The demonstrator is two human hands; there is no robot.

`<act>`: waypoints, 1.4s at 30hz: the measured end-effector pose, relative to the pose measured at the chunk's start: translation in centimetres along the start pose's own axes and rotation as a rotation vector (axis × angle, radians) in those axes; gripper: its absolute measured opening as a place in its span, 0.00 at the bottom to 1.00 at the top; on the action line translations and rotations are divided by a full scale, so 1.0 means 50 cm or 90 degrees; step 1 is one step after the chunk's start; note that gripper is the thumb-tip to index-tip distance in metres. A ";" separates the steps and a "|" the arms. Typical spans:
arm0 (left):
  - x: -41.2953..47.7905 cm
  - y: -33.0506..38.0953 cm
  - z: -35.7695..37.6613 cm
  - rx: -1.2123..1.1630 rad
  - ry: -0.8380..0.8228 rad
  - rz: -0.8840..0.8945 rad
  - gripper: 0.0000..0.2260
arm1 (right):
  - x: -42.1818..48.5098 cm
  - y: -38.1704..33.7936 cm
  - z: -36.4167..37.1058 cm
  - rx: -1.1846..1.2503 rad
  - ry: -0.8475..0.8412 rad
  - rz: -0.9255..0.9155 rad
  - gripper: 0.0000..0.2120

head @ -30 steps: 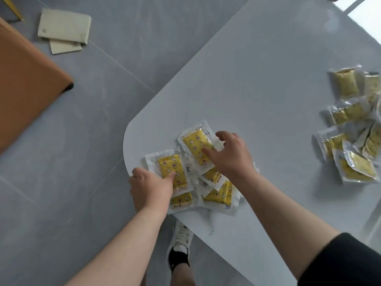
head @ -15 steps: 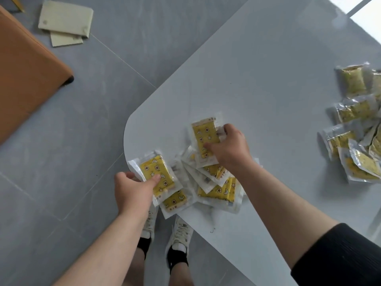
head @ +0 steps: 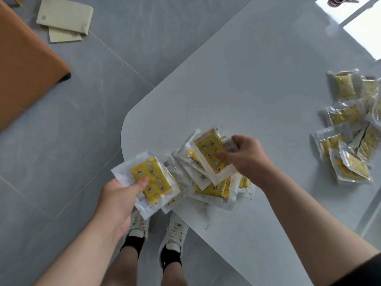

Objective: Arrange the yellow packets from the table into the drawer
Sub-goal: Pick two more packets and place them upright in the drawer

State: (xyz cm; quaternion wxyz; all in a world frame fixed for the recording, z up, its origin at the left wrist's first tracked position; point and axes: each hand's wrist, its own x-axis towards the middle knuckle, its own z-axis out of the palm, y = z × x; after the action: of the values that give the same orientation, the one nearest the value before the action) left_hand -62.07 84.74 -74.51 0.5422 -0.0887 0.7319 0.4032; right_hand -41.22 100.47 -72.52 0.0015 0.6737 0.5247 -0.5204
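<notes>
On my feed the table (head: 257, 79) fills the right side, its rounded corner pointing left. A pile (head: 214, 188) of packets lies at that corner, against the near edge. The left hand (head: 117, 201) holds the left packet (head: 150, 178) at the pile's left end, overhanging the corner above the floor (head: 72, 141). The right hand (head: 247, 159) holds the right packet (head: 210, 153) over the pile's far side. A second heap (head: 346, 124) lies well apart, toward the right. I can see two shoes (head: 175, 232) on the floor just below the near edge, under the pile. Off the table, far left, stands a piece of furniture (head: 24, 65). Behind it, two sheets (head: 64, 17) lie on the floor, one overlapping the other.
</notes>
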 end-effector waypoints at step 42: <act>-0.019 -0.021 0.085 0.063 0.088 0.078 0.09 | 0.002 -0.012 0.050 0.010 -0.046 0.043 0.10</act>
State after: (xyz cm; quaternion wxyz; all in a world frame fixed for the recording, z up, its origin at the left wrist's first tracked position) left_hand -58.01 86.67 -74.59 0.4685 -0.0444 0.7905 0.3920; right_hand -43.40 99.45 -73.42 0.0330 0.6714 0.4975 -0.5482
